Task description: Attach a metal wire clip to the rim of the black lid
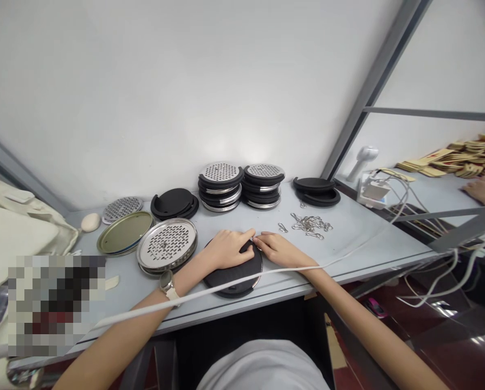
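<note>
A black round disc [236,279] with a raised rim lies near the front edge of the table. My left hand [228,249] rests across its far side, fingers bent over it and index finger stretched to the right. At the disc's far right rim, my right hand [278,249] is closed in a pinch against my left fingertip; whatever sits between those fingers is too small to make out. Behind my right hand lies a loose heap of small silver wire clips [310,223]. To the left of my left forearm is a perforated metal disc [167,245] in a silver rim.
Two stacks of black discs with perforated metal tops [221,172] [264,171] stand by the wall. More black discs [175,203] [316,184] flank them. A gold lid [125,233] lies left. A white cable [209,290] crosses before my arms. Another person's hand [484,189] shows right.
</note>
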The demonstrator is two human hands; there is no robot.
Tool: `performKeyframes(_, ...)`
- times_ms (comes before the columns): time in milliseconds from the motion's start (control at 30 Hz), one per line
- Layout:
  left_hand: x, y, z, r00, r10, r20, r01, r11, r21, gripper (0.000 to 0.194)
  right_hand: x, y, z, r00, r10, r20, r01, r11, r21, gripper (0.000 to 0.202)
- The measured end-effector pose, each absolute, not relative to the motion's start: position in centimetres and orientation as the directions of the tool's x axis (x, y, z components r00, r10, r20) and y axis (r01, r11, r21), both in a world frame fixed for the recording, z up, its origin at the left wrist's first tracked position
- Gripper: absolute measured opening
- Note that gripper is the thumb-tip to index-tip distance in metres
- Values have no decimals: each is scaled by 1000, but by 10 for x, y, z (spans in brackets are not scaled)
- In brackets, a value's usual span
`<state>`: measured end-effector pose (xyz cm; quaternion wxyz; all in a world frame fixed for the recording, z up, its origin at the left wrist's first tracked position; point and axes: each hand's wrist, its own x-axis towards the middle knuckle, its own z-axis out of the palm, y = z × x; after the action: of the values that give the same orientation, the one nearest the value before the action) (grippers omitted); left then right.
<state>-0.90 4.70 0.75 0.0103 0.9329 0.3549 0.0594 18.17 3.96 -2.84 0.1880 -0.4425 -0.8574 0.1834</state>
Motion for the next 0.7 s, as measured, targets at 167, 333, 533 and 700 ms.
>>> performKeyframes(167,-9,47,7,741,665,93,662,-747,58,22,183,40,-30,-539,826,165,692,546,-473,39)
performKeyframes(333,-9,47,8,736,673,75,670,-740,64,24,183,40,-29,-542,825,160,697,548,-462,39)
performKeyframes(533,-8,47,9,737,671,79,668,-741,61,24,182,40,-30,-546,821,167,690,554,-466,41)
performKeyframes(700,-8,47,8,726,684,75,681,-729,63,23,182,40,-30,-545,821,171,700,558,-447,40)
